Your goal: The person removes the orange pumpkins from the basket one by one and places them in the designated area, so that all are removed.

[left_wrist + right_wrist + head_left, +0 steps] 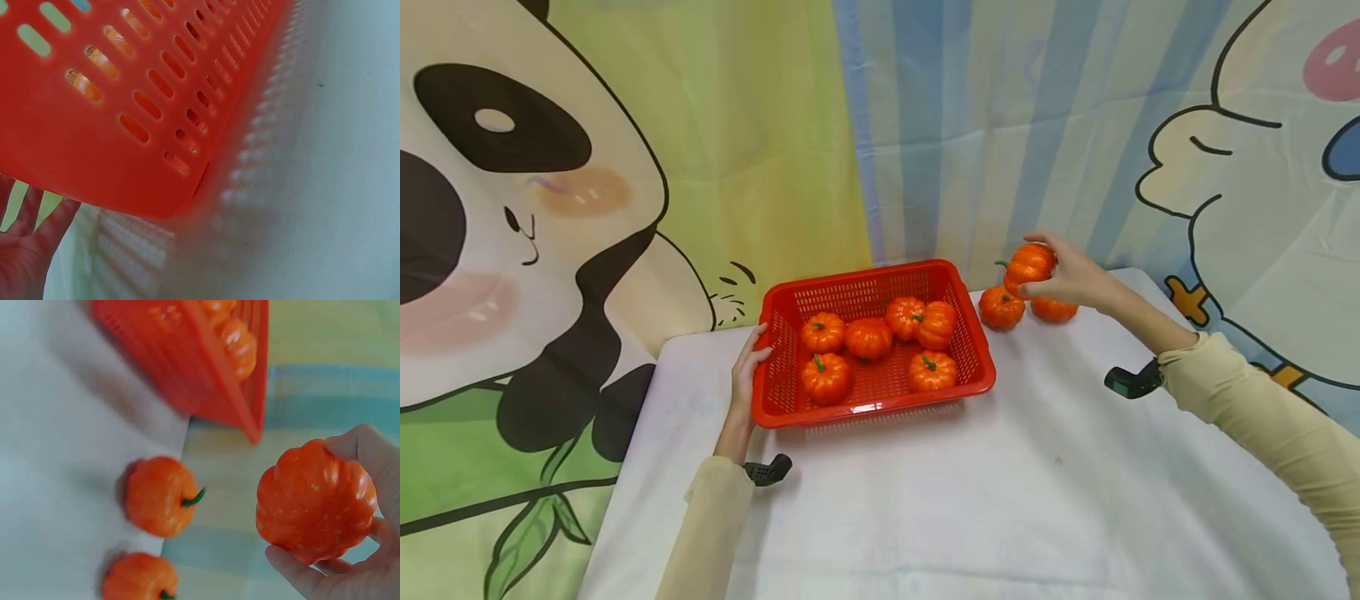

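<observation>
A red plastic basket [872, 408] with slotted walls holds several small orange pumpkins with green stems, such as this front-left pumpkin [827, 379]. My left hand [745, 375] holds the basket's left rim, its fingertips hooked over the edge; the left wrist view shows the fingers [56, 222] passing behind that rim. To the right of the basket, my right hand [1067, 273] grips a pumpkin [315, 500] between thumb and fingers, raised off the table. Below it on the table sit two more pumpkins, one near the basket [1002, 308] and one partly hidden by the hand [1055, 311].
A white cloth covers the table [880, 517]. Behind it hangs a printed curtain [760, 142] with a panda on the left and a pale cartoon figure on the right. Dark devices are strapped at the left wrist [769, 470] and right wrist [1133, 380].
</observation>
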Available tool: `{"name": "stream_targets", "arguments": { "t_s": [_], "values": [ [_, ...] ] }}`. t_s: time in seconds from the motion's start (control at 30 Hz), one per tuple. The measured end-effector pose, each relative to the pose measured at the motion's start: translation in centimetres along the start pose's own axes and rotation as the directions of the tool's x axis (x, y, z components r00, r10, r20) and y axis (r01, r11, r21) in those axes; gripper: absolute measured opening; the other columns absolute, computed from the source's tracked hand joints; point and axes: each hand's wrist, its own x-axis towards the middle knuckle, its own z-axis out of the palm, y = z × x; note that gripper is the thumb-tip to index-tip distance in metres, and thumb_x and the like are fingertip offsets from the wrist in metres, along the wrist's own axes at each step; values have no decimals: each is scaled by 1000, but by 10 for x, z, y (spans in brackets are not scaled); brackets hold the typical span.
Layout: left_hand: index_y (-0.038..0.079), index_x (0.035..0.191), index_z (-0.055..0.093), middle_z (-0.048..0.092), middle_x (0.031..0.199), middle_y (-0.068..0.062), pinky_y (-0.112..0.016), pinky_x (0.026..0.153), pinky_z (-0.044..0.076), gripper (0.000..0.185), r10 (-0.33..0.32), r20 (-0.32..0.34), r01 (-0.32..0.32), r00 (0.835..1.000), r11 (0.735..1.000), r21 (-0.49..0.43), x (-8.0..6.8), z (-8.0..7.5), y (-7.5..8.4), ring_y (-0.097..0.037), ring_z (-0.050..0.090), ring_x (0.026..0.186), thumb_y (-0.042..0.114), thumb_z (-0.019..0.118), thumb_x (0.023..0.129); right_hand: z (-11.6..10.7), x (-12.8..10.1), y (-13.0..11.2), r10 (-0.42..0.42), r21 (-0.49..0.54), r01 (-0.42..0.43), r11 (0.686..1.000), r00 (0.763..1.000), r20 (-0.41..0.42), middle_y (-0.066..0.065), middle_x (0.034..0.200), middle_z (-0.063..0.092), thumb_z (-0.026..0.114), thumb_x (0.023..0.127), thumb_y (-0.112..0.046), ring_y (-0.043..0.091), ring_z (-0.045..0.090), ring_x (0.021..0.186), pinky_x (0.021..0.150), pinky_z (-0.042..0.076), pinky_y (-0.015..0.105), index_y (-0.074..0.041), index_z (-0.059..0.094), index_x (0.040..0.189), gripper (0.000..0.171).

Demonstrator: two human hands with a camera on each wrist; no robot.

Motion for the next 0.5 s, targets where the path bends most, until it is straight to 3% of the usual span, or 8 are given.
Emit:
{"name": "stream_targets", "arguments": {
  "t_s": [0.23,0.5],
  "values": [
    [30,150,34,24,160,11,-41,121,25,51,4,6,-4,1000,1000,2,1,1,0,-17,32,140,15,31,102,-8,1,31,113,-65,-116,991,992,-59,34,139,23,68,84,-28,48,35,121,95,45,63,-8,12,155,93],
    [32,149,35,25,160,12,-37,119,29,51,1,-8,0,1000,999,33,2,-2,-2,-15,34,140,16,31,101,-16,-3,70,186,-32,-192,981,972,-143,38,136,19,66,87,-32,50,35,115,93,44,61,11,20,140,83]
  ]
}}
